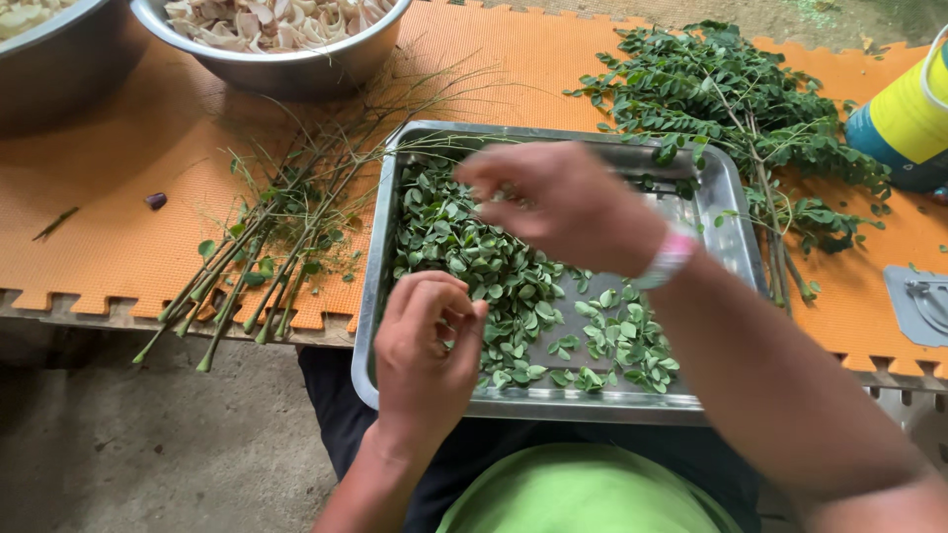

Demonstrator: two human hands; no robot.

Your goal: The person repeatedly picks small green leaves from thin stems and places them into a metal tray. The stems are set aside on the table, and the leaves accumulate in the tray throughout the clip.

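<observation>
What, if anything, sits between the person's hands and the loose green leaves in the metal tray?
Nothing visible. The left hand and right hand hover directly over the loose leaves in the metal tray, which is open-topped.

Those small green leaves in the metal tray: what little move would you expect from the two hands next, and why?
Probably the right hand, pinched and blurred over the rectangular metal tray, will slide along whatever it grips so the small green leaves drop in. The left hand is pinched too. Bare green stalks lie left of the tray; leafy branches lie to its right.
</observation>
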